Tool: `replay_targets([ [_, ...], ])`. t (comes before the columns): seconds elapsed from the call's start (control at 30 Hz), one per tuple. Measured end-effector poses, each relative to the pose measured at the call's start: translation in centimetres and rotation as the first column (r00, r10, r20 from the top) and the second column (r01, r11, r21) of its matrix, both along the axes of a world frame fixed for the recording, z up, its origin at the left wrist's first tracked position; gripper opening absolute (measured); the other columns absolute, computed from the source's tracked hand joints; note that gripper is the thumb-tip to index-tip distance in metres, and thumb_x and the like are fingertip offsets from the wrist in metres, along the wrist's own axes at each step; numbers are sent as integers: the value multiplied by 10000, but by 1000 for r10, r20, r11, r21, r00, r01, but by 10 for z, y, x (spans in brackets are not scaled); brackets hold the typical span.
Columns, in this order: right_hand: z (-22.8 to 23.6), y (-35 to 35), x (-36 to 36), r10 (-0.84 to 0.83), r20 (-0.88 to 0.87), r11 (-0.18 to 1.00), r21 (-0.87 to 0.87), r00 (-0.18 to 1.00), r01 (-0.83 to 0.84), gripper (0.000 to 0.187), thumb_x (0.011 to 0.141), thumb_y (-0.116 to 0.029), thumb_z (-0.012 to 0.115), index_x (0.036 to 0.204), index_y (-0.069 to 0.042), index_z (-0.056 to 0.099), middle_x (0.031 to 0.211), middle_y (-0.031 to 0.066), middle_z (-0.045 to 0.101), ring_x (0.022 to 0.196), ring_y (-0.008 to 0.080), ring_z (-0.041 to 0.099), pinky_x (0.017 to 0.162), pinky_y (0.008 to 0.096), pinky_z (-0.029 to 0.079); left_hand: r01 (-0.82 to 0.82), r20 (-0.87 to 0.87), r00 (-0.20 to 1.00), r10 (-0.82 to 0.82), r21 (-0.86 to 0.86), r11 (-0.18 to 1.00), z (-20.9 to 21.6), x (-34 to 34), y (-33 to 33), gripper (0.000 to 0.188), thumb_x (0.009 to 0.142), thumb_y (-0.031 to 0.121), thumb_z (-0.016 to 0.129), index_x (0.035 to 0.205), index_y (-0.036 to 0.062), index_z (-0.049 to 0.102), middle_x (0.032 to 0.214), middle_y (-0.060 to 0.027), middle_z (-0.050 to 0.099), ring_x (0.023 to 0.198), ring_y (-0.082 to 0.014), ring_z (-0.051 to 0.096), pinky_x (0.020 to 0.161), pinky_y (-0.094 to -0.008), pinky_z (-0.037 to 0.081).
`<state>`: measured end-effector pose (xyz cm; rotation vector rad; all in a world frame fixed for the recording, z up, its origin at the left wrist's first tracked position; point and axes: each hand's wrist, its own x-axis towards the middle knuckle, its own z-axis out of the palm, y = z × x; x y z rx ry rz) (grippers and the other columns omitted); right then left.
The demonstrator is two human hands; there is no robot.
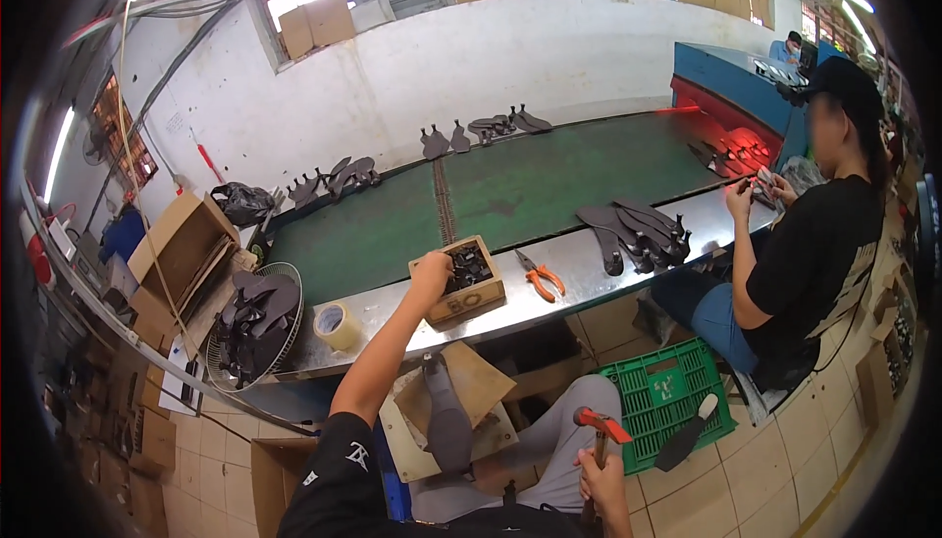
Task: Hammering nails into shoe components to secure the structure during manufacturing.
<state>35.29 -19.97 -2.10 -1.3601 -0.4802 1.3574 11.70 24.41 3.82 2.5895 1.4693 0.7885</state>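
Observation:
My left hand point(432, 271) reaches over the rim of a small wooden box point(468, 309) on the metal ledge. Its fingers are curled down among small black pieces point(473, 265); what they pinch, if anything, is hidden. Low in front of me my right hand point(604, 482) is wrapped round the handle of a hammer point(601, 424) with a red head, which points up. A dark grey shoe sole point(448, 422) lies on a pale board point(502, 432) by my lap. Orange-handled pliers point(540, 276) rest just right of the box.
A green conveyor belt point(373, 229) runs behind the ledge, with dark soles point(638, 229) on the ledge's right. Left are a tape roll point(337, 326) and a basket point(297, 307) of soles. A green crate point(638, 391) and a seated co-worker point(824, 214) are at right.

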Motion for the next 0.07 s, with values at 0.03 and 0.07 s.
replay_targets([
  [0.03,6,5,0,-1,14,1000,23,1000,0,215,952,-183,628,832,-18,562,487,-35,389,329,68,351,323,250,279,-19,94,995,14,56,998,6,-5,-6,97,733,42,709,811,-16,701,850,-210,655,805,-398,650,746,-416,523],
  [0.07,6,3,-1,0,9,1000,20,1000,-1,215,952,-183,628,832,-18,562,487,-35,389,329,68,351,323,250,279,-70,222,973,61,30,997,9,-11,-8,134,738,78,731,856,15,731,885,-194,671,824,-356,669,750,-407,524],
])
